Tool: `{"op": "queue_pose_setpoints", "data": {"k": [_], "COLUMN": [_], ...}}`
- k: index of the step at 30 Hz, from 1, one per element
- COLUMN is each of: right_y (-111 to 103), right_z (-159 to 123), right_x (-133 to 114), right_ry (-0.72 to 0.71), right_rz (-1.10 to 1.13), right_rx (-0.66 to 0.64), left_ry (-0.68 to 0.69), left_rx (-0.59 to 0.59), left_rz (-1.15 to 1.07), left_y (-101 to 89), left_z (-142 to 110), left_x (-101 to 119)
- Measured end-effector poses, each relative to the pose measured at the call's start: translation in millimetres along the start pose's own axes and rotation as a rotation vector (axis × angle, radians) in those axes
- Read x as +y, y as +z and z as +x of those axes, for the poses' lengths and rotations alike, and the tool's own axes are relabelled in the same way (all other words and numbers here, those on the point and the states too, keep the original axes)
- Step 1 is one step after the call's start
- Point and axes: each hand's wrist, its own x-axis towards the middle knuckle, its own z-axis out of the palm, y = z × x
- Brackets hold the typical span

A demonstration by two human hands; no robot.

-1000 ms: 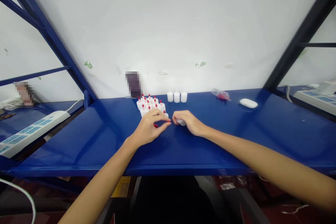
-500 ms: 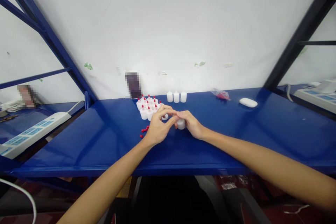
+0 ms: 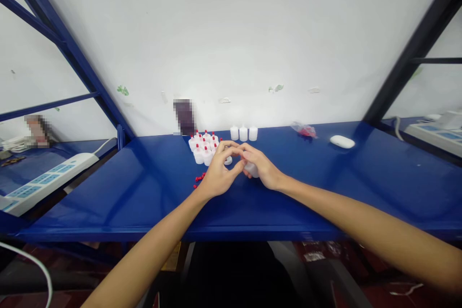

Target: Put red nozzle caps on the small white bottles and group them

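Note:
My right hand [image 3: 263, 167] is wrapped around a small white plastic bottle [image 3: 253, 171], its lower part showing below the fingers and tilted a little. My left hand [image 3: 224, 173] curves in from the other side, thumb and fingers drawn together at the bottle's top. What those fingertips pinch, if anything, is hidden. Behind my left hand stands a cluster of white bottles with red caps [image 3: 207, 156]. Part of a white bottle [image 3: 228, 160] shows through the gap of that hand. Several loose red caps [image 3: 199, 178] lie to the left of my left wrist.
Three white bottles without red caps [image 3: 243, 134] stand by the wall. Further right are a clear bag with red pieces [image 3: 306, 130] and a white oval case [image 3: 342, 142]. A power strip [image 3: 54, 180] lies at the left, beyond the blue frame. The blue table [image 3: 325, 173] ends near my forearms.
The bottle has gone from upright to slightly tilted, and my right fingers have closed further over its top. My left thumb and fingers have shifted slightly apart. Other things stay put.

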Motion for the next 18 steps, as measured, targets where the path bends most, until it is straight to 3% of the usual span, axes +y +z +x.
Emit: {"op": "queue_pose_setpoints", "data": {"k": [4, 9, 14, 18], "right_y": [-7, -13, -13, -12], "right_z": [6, 8, 7, 6], "right_x": [7, 9, 10, 9], "right_ry": [0.078, 0.091, 0.087, 0.092], "right_rz": [-0.131, -0.184, -0.189, -0.19], "right_rx": [0.083, 0.125, 0.101, 0.095], "left_ry": [0.002, 0.103, 0.113, 0.091], "left_rx": [0.121, 0.01, -0.09, -0.081], "left_rz": [0.23, 0.538, 0.673, 0.716], "left_y": [-20.7, -41.0, -39.9, -40.5], "left_z": [13, 23, 24, 22], "left_x": [-13, -35, -48, -48]}}
